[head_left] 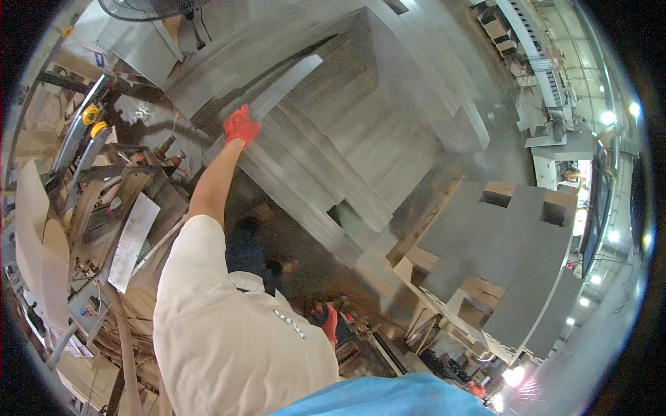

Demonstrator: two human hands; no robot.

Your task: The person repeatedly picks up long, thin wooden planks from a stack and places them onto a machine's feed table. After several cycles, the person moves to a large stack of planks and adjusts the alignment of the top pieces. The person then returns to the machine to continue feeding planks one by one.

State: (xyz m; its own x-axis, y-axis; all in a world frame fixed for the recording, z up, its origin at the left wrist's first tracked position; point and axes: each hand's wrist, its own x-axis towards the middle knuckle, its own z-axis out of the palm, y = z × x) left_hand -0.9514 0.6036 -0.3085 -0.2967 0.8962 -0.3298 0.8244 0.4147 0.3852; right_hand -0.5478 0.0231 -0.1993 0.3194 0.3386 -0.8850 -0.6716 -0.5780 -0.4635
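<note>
My left hand (pixel 242 125), in a red glove, reaches far forward at the end of my outstretched arm. Its fingers close on the near end of a narrow pale grey board (pixel 288 84), which points away to the upper right. Beneath that board lie more long grey boards (pixel 305 156), side by side and blurred by motion. My right hand (pixel 329 324), in a red and dark glove, is low beside my white shirt. The shirt partly covers it, and its fingers are too hidden to read.
To the right stands a stack of dark grey panels (pixel 496 256) with square cutouts. A cluttered rack (pixel 128 180) of metal parts and yellow-wheeled tools lines the left. At the top left is a fan (pixel 149 8). Bright sparks (pixel 515 376) glow at the lower right.
</note>
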